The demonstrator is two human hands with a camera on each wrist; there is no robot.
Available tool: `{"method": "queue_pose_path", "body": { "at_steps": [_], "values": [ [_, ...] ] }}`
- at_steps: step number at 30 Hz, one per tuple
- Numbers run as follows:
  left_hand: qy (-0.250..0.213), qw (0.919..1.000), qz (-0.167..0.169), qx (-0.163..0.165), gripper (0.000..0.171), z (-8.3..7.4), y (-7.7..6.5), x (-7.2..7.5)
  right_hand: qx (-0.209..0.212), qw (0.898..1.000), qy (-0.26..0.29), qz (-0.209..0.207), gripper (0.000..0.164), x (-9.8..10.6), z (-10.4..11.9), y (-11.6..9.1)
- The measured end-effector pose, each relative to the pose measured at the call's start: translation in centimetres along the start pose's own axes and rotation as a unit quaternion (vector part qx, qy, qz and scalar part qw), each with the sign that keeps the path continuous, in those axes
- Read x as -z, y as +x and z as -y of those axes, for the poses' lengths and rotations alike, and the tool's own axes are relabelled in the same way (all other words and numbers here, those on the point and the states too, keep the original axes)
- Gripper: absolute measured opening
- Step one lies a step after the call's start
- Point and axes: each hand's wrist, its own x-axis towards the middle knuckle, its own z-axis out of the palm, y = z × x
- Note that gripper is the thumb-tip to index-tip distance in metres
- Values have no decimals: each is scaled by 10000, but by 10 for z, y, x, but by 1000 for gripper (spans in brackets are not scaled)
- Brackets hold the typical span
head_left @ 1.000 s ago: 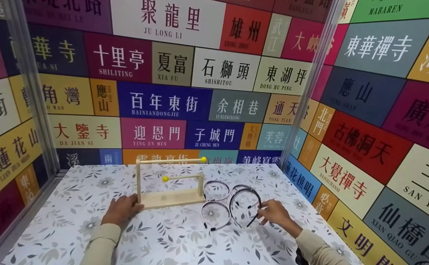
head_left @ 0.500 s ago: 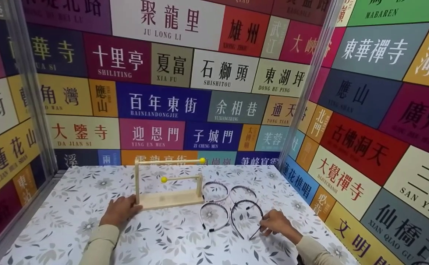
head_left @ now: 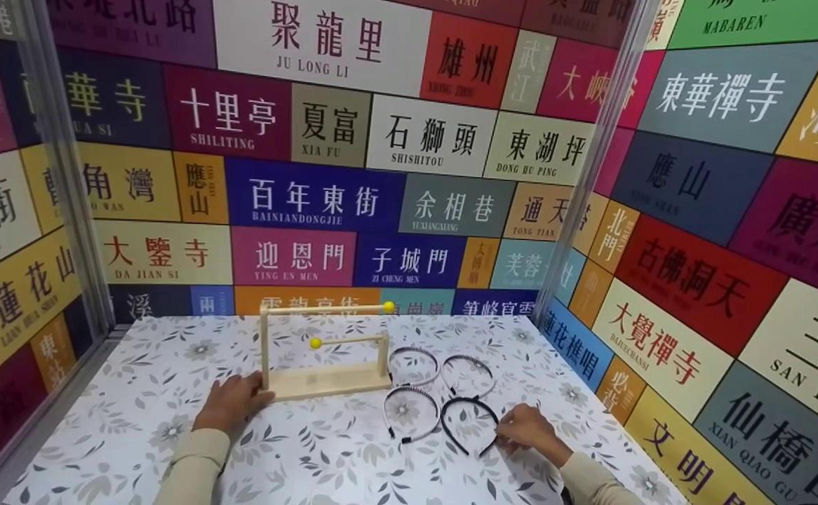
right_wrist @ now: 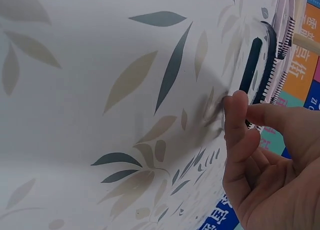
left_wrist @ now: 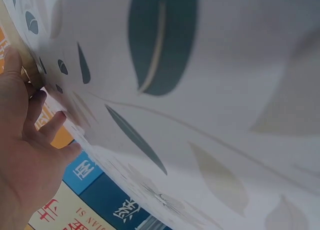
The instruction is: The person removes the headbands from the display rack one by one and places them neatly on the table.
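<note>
Between its thumb and fingers, my left hand [head_left: 230, 403] holds the left end of a pale wooden stand [head_left: 328, 381] in the head view. Two thin rods on the stand point opposite ways, each tipped with a yellow ball [head_left: 389, 307]. To the right, my right hand [head_left: 528, 429] pinches the right side of a black toothed headband [head_left: 471, 400], low over the table. In the right wrist view the thumb and fingertips meet at the black headband's end [right_wrist: 251, 65]. The left wrist view has the thumb against the wood [left_wrist: 30, 70], with the other fingers below it.
Three more headbands lie by the stand: one at its right end [head_left: 414, 348], one in front of that [head_left: 412, 388], and one behind the black one [head_left: 466, 357]. The table [head_left: 325, 456] has a leaf-patterned cover. Colourful sign-covered walls [head_left: 311, 193] enclose its back and sides.
The black headband has come down from raised and upright to low and nearly flat on the table, in front of the far right headband. My left hand has stayed on the stand.
</note>
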Motion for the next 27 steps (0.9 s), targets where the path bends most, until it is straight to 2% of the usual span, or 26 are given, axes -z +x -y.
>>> {"method": "queue_pose_path", "body": {
  "at_steps": [5, 7, 10, 14, 17, 23, 27],
  "values": [
    [-105, 9999, 48, 65, 27, 4, 0, 0, 203, 9997, -70, -84, 13, 3, 4, 1],
    [-196, 9997, 53, 120, 26, 7, 0, -1, 206, 9994, -141, -244, 13, 5, 6, 3],
    [-315, 9992, 90, 211, 33, 8, -4, 0, 286, 9976, -226, -587, 15, 9, 11, 5],
    [-362, 9987, 186, 316, 49, 2, -13, 6, 547, 9928, -350, -1008, 17, 18, 19, 12],
    [-353, 9985, 208, 353, 51, -1, -18, 10, 694, 9893, -485, -1192, 19, 22, 25, 19],
    [-339, 9993, 69, 140, 51, 0, -13, 8, 882, 9855, -469, -1375, 17, 26, 33, 30],
    [-173, 9998, -25, -17, 63, 4, -8, 13, 1337, 9768, -521, -1589, 19, 27, 36, 33]
  ]
}}
